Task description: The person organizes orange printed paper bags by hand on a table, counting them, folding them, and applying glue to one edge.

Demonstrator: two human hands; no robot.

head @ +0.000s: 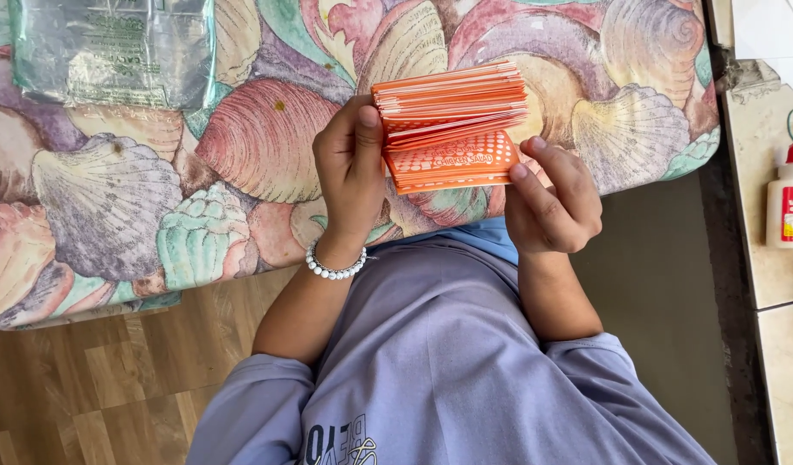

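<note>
Both my hands hold a thick stack of flat orange printed cards [452, 125] with white dots, fanned apart along its top. My left hand [351, 168], with a white bead bracelet at the wrist, grips the stack's left end, thumb on top. My right hand [551, 196] holds the right end, fingers curled under the lower cards. The stack is raised above a cushion [155, 198] with a seashell print. My grey shirt fills the bottom of the view.
A shiny plastic packet [112, 52] lies on the cushion at the top left. A white glue bottle with a red cap [790, 202] stands on a tiled ledge at the right. Wood-pattern floor shows at the lower left.
</note>
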